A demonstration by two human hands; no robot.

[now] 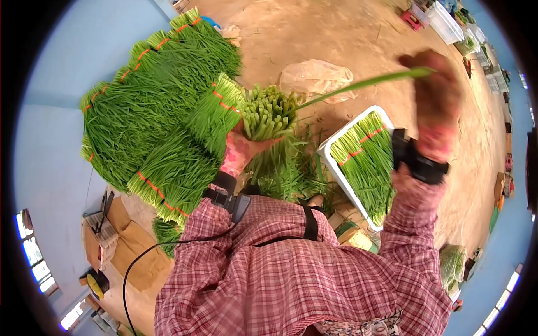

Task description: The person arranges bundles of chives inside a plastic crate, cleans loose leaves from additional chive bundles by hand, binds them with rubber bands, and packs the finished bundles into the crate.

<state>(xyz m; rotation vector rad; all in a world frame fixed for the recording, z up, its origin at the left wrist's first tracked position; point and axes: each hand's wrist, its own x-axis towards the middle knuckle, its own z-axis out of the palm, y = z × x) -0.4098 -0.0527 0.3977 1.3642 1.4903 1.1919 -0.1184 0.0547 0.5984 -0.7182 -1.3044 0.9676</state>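
Observation:
My left hand (pixel 249 144) is wrapped round a thick bunch of garlic chives (pixel 269 115), cut ends up and leaves hanging. Raised at the right, my right hand (pixel 440 92) is blurred by motion, its fingers closed on one end of a long green chive blade (pixel 364 85). The other end of that blade reaches the bunch. Beside my left hand lies a chive bundle (pixel 216 112) tied with orange bands. Loose green leaves (pixel 288 176) lie below the bunch.
A large heap of banded chive bundles (pixel 162 84) rises at the left. To the right stands a white crate (pixel 340 178) holding more bundles. A crumpled plastic bag (pixel 316 78) lies on the floor ahead. A black cable (pixel 147 250) runs from my left wrist.

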